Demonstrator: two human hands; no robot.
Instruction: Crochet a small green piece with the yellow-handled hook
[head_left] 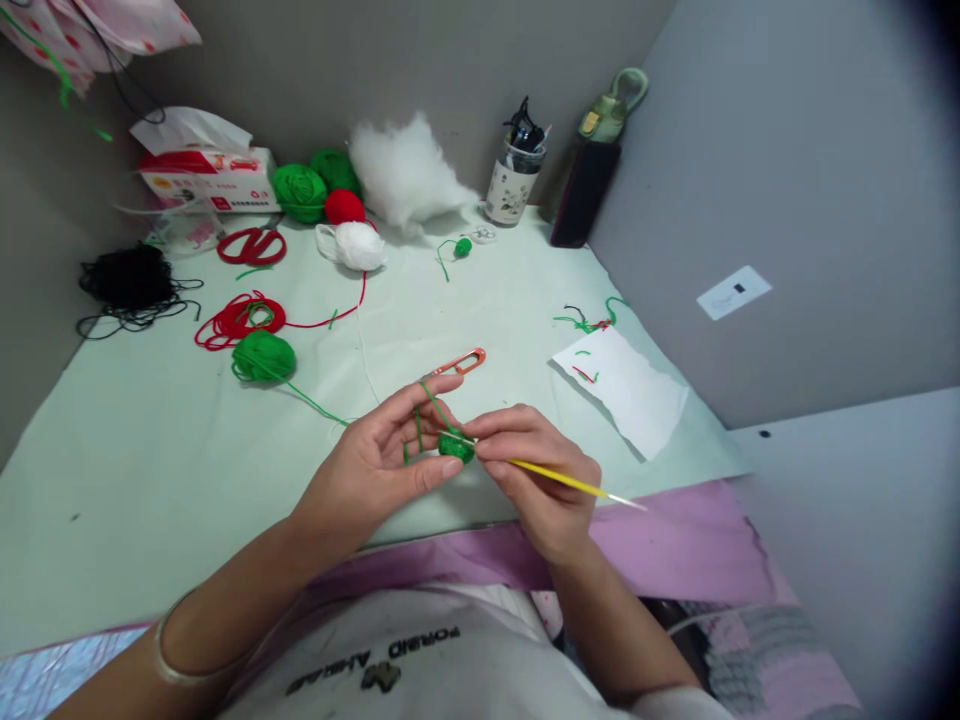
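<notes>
- Green crochet piece (456,447), small and round, sits between both hands, low over the table (150,470) near its front edge.
- Left hand (382,460) at its 9 o'clock: thumb and a finger pinch the piece, the other fingers are spread, and yarn loops over the raised forefinger.
- Right hand (536,475) at its 3 o'clock, closed around a yellow hook (577,485).
- Hook's long axis runs nearly 9 to 3 o'clock, tip at the piece.
- Strand (315,403) trails toward 10 o'clock to a green ball (262,356).
</notes>
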